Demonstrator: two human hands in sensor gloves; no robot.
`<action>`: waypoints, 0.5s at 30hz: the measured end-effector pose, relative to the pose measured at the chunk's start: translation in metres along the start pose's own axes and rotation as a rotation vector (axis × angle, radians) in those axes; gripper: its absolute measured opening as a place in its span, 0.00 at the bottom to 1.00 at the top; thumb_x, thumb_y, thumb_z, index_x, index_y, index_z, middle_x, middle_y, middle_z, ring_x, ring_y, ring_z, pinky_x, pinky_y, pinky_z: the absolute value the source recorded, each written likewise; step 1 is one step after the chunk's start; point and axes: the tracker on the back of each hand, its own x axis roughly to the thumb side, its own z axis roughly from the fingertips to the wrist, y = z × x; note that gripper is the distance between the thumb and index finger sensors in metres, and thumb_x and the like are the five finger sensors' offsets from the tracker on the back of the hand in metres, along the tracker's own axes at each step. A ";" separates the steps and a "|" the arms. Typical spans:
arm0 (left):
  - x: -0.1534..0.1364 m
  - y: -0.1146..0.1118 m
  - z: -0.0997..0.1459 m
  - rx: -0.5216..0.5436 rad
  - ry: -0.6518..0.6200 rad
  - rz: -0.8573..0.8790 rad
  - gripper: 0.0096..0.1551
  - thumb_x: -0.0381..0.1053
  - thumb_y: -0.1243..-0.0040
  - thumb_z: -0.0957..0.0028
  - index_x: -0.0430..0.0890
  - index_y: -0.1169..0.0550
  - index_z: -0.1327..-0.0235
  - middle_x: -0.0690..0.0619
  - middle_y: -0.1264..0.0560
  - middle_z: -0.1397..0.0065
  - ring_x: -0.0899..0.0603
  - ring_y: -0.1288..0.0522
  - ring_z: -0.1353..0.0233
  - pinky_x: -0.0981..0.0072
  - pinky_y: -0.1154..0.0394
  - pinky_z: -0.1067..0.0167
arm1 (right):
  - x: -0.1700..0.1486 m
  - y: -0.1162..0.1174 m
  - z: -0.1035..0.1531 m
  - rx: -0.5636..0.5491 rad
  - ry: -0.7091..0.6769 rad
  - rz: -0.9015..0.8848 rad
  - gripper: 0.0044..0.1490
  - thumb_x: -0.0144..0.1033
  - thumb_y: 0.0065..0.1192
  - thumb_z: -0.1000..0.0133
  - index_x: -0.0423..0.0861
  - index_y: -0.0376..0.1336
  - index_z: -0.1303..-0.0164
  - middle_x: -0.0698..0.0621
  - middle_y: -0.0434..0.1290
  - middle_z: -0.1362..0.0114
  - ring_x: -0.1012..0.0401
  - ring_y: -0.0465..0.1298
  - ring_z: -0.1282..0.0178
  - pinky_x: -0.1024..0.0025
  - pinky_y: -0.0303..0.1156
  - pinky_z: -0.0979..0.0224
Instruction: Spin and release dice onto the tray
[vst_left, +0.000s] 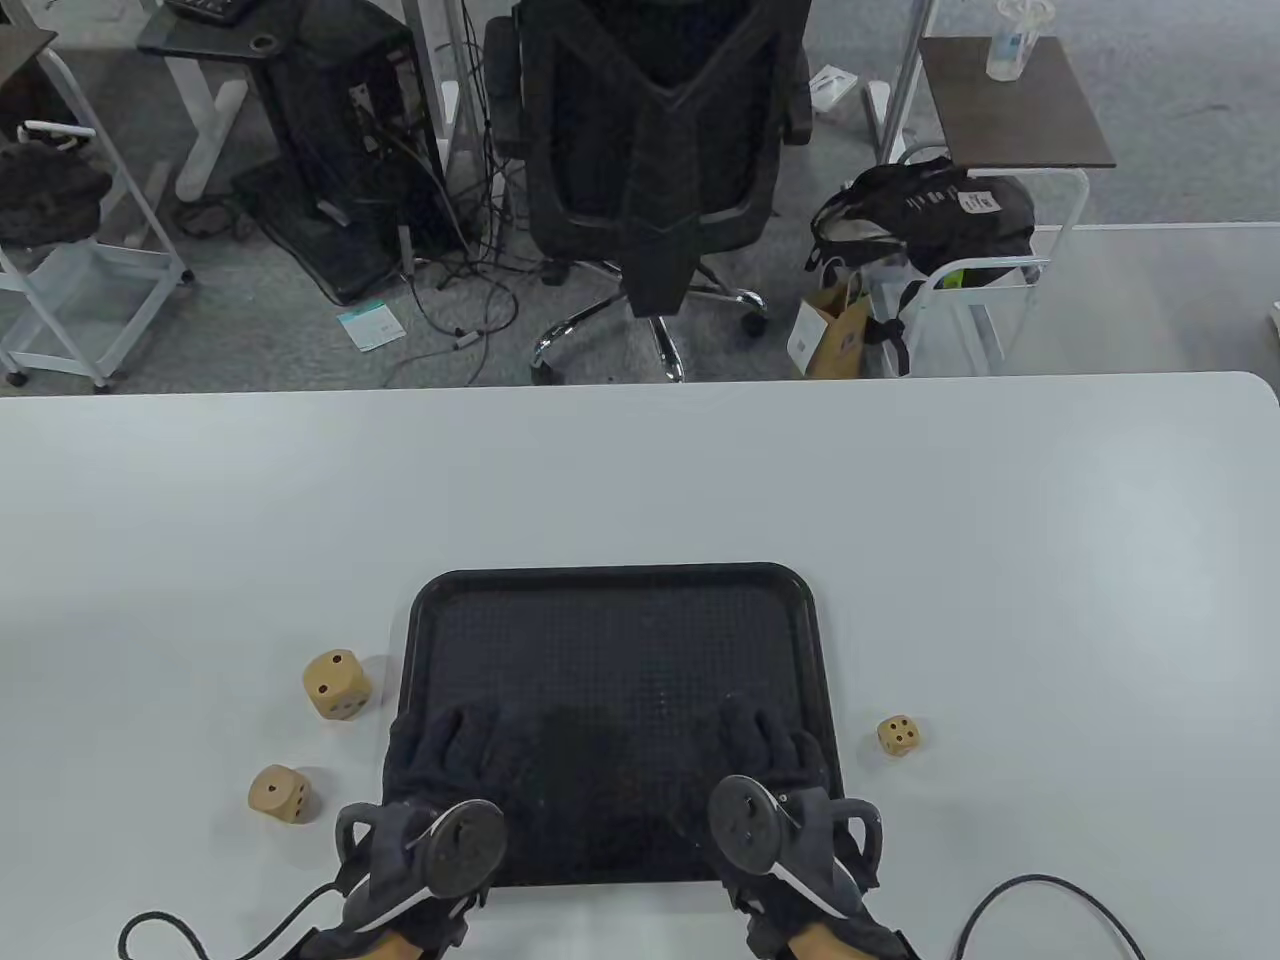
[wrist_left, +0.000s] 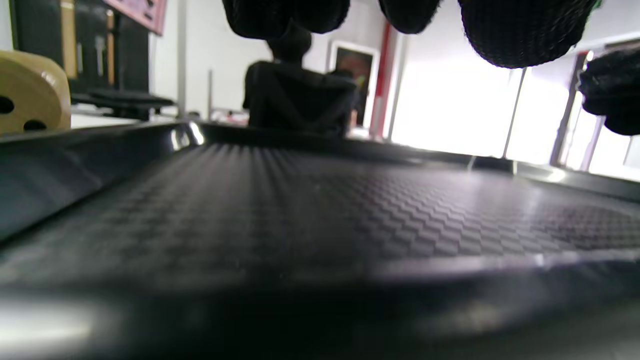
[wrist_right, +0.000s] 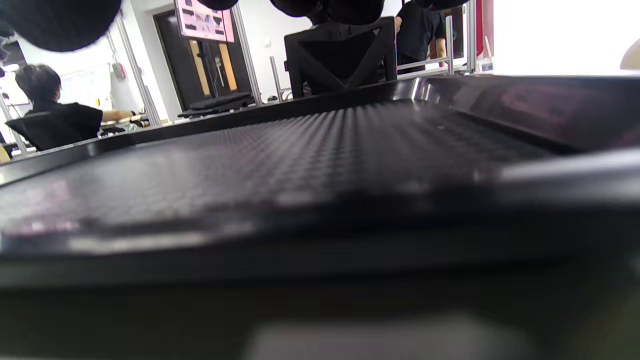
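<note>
My left hand (vst_left: 450, 760) lies over the near left part of the black textured plastic tray (vst_left: 615, 580), fingers spread forward and relaxed, holding nothing. My right hand (vst_left: 760, 750) lies over the near right part of the same tray, fingers likewise extended and loose, holding nothing. Whether the fingertips touch the tray floor I cannot tell; in both wrist views they hang just above the patterned surface. A tracker is strapped to the back of each hand, with a cable trailing off toward the near edge of the desk (vst_left: 1000, 500).

The tray sits on the white desk, near its front edge, with no dice on the part of its floor that shows.

Three wooden dice with dark pips lie on the desk outside the tray. The large wooden die (vst_left: 337, 684) rests just left of the tray's left rim; the left wrist view shows it beyond that rim. The second large wooden die (vst_left: 280, 794) lies nearer to me, left of my left hand. The small wooden die (vst_left: 900, 736) lies right of the tray, near my right hand but apart from it.

Beyond the desk stands a black office chair (vst_left: 660, 140) on a grey floor
</note>
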 end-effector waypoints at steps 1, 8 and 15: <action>0.001 -0.001 0.000 -0.009 -0.005 -0.011 0.43 0.69 0.46 0.52 0.59 0.43 0.23 0.43 0.50 0.15 0.30 0.43 0.17 0.24 0.57 0.23 | 0.000 0.001 0.000 0.003 -0.002 0.006 0.54 0.68 0.53 0.56 0.64 0.40 0.21 0.54 0.41 0.14 0.51 0.49 0.14 0.41 0.50 0.17; 0.005 0.002 0.003 0.028 -0.025 -0.019 0.43 0.69 0.46 0.52 0.59 0.43 0.23 0.43 0.49 0.15 0.30 0.43 0.17 0.25 0.56 0.23 | 0.000 -0.001 0.001 -0.022 0.003 0.014 0.54 0.68 0.53 0.56 0.64 0.40 0.21 0.53 0.42 0.14 0.51 0.50 0.14 0.41 0.50 0.17; -0.003 0.012 0.004 0.082 0.003 0.001 0.42 0.68 0.46 0.52 0.59 0.41 0.23 0.43 0.48 0.15 0.30 0.41 0.19 0.26 0.54 0.23 | -0.010 -0.012 0.002 -0.070 0.050 -0.018 0.55 0.68 0.54 0.57 0.65 0.39 0.21 0.53 0.41 0.14 0.51 0.49 0.14 0.40 0.48 0.16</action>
